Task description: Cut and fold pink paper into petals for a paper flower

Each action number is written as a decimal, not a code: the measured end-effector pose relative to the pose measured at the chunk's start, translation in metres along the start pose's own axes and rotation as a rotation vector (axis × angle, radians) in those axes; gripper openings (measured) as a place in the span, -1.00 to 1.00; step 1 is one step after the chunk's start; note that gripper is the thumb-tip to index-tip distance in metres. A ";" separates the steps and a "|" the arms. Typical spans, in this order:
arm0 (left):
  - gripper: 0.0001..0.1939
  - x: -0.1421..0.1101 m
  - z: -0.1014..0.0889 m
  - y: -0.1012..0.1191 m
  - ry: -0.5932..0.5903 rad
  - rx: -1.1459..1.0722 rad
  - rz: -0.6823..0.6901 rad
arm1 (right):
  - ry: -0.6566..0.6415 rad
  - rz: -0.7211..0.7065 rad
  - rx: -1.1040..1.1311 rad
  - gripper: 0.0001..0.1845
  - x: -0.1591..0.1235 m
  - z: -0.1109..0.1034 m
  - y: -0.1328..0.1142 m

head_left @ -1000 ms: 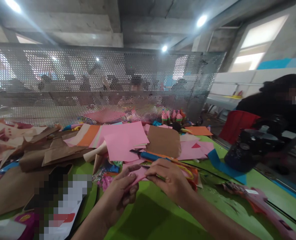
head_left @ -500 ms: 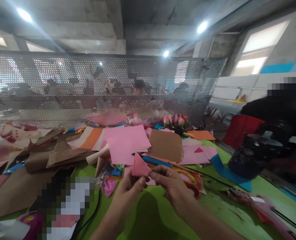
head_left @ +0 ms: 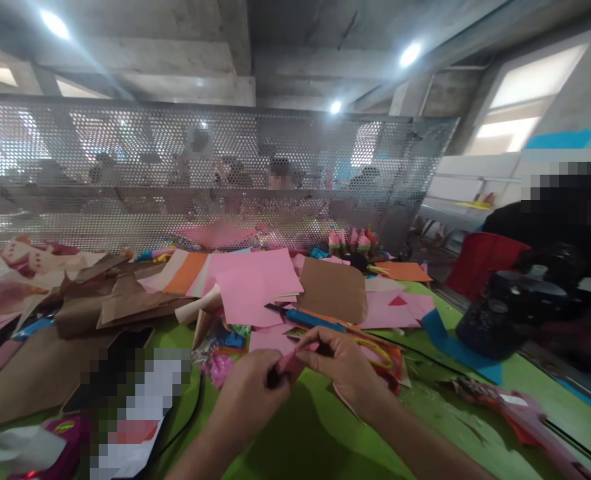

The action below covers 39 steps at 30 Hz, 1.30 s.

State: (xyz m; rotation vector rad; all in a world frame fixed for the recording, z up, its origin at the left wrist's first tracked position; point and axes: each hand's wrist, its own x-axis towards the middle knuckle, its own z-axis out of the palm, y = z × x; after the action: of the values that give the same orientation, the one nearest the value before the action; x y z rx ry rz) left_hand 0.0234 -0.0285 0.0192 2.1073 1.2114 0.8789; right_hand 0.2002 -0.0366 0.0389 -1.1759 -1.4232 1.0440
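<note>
Between my two hands is a small folded piece of pink paper [head_left: 288, 363], mostly hidden by fingers. My left hand [head_left: 255, 383] is wrapped round it with the back of the hand towards me. At its upper right end, the thumb and fingers of my right hand [head_left: 338, 357] pinch the paper. Just beyond my hands lies a blue utility knife [head_left: 315, 320], its blade pointing left. Partly behind my right hand are scissors with yellow handles [head_left: 375, 353]. A pink sheet [head_left: 265, 338] lies flat beyond my left hand.
Pink sheets [head_left: 255, 283], a brown sheet [head_left: 332, 290] and brown scraps [head_left: 135, 300] cover the table's far side. A pink glue gun [head_left: 530, 420] lies right, near a dark bucket-like container [head_left: 500, 313]. A perforated metal screen [head_left: 175, 180] stands behind. A person in black [head_left: 565, 213] sits at right.
The pink paper, before a triangle standing above my fingers, is now lower and turned, largely covered. My left hand has rolled over to show its back; the right keeps its pinch.
</note>
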 end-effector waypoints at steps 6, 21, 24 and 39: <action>-0.71 0.001 0.011 -0.002 0.002 -0.346 -0.074 | 0.123 0.081 0.249 -0.78 0.002 0.000 -0.003; -0.63 -0.006 -0.003 -0.016 0.291 0.557 0.269 | -0.021 0.193 0.342 -0.63 -0.011 0.009 -0.008; -0.54 -0.009 -0.003 -0.010 0.273 0.787 0.336 | -0.054 0.178 0.289 -0.63 -0.016 0.015 -0.009; -0.79 0.002 0.003 -0.002 0.138 -0.283 -0.006 | -0.054 0.053 0.153 -0.73 0.005 -0.007 -0.004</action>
State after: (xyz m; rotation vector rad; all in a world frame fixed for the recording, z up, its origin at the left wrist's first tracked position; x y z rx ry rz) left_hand 0.0258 -0.0266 0.0165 1.8420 1.0877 1.1372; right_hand 0.2060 -0.0316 0.0444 -1.0868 -1.3349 1.2076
